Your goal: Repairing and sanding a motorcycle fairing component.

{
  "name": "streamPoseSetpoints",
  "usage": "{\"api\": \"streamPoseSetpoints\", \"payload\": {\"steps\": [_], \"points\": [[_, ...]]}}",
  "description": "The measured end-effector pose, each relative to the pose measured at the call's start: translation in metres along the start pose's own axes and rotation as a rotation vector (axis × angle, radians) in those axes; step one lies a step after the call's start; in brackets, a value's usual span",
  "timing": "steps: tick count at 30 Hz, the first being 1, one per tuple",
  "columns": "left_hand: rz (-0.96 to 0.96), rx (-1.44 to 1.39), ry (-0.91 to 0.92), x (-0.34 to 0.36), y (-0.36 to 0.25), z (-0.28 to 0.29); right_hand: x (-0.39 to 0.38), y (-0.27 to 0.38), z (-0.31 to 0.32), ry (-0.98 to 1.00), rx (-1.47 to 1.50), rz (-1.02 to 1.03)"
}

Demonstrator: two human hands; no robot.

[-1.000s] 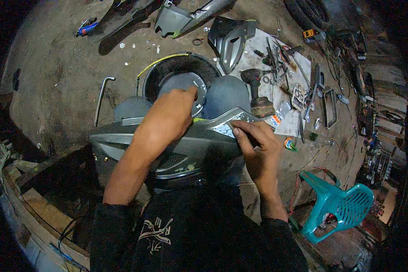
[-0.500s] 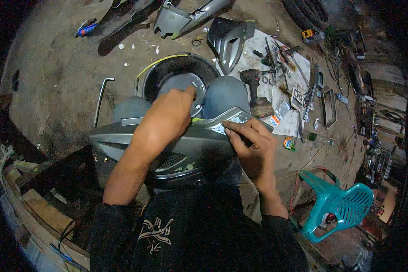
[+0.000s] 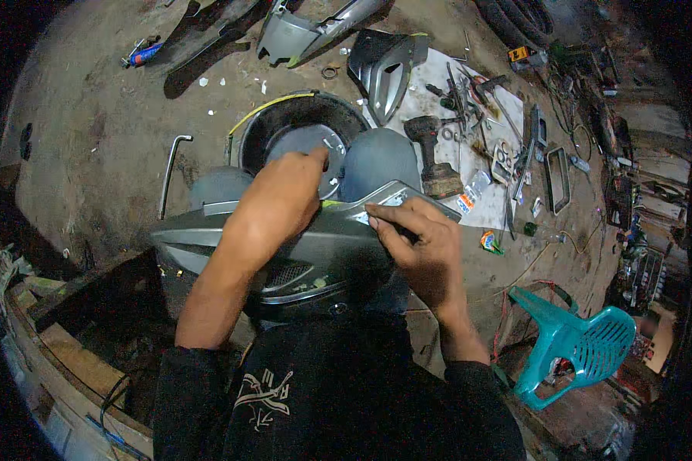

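Gripping a grey motorcycle fairing panel (image 3: 315, 246) across the lap, the right hand (image 3: 419, 246) pinches its upper edge while the left hand (image 3: 281, 203) presses its far side, apparently checking it; steady support seems needed. A small orange packet (image 3: 490, 242) lies on the floor (image 3: 92, 138) nearby.

Black long-sleeved top with a pale printed design on the chest, sleeves pushed up off bare forearms; left hand (image 3: 284, 196) and right hand (image 3: 423, 246) ungloved; blue-grey jeans at the knees.
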State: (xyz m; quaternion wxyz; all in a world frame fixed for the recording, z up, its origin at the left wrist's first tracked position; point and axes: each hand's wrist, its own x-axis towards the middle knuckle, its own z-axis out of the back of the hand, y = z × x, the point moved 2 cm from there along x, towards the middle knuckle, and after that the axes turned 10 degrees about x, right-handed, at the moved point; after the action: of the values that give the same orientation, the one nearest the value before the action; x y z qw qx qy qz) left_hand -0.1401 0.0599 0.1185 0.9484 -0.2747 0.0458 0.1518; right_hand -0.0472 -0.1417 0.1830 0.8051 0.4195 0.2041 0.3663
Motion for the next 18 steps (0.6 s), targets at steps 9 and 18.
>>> {"api": "streamPoseSetpoints", "payload": {"steps": [9, 18], "points": [[-0.017, -0.019, 0.016, -0.001, -0.005, 0.009, 0.005, 0.000, -0.002, 0.069, -0.004, -0.004], [0.007, -0.027, 0.021, 0.003, -0.001, 0.003, 0.005, 0.007, 0.014, 0.024, -0.071, -0.136]]}}
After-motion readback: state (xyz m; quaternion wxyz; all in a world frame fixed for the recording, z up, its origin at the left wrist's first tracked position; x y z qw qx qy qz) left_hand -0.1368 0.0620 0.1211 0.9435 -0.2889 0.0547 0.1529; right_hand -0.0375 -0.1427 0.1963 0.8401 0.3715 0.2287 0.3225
